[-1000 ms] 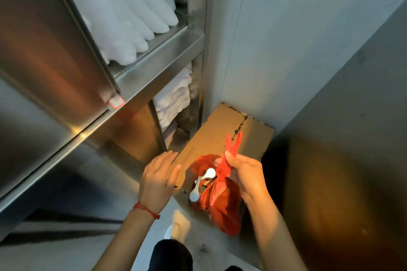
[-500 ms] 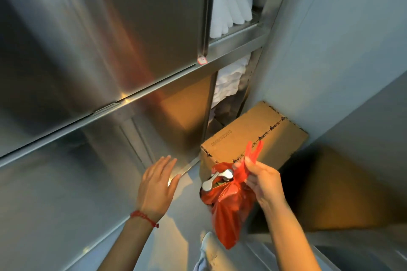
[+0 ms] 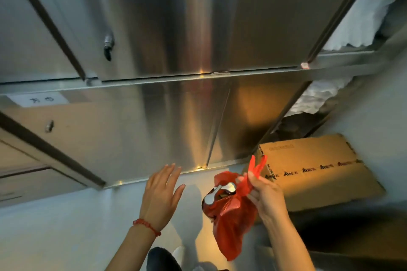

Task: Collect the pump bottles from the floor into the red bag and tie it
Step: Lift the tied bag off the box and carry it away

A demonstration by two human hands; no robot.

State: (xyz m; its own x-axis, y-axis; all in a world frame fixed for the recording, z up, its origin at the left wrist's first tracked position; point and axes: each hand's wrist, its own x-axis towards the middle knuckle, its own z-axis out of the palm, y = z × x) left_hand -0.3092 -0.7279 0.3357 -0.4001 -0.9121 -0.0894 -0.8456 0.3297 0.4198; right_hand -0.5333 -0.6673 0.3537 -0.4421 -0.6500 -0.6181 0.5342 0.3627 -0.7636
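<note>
Your right hand has lifted the red bag clear of the floor over the last second, and your view has swung left from the corner shelves toward the steel cabinet doors. A second ago the bag hung low in front of the cardboard box; now it hangs free in the air to the box's left, pinched at its gathered handles, which stick up above your fingers.

A chrome pump head pokes out of the bag's mouth, so the bag is not yet closed. No other bottles show on the visible floor, so collecting looks finished, though part of the floor lies outside this view.

Your left hand is empty, fingers spread wide, hovering over the floor just left of the bag. It has stayed apart from the bag throughout. A red cord bracelet sits on that wrist.

The lift suggests the tying step is next. You would need the left hand on one handle before knotting, and the pump head pushed down first, or the knot may catch on it.
</note>
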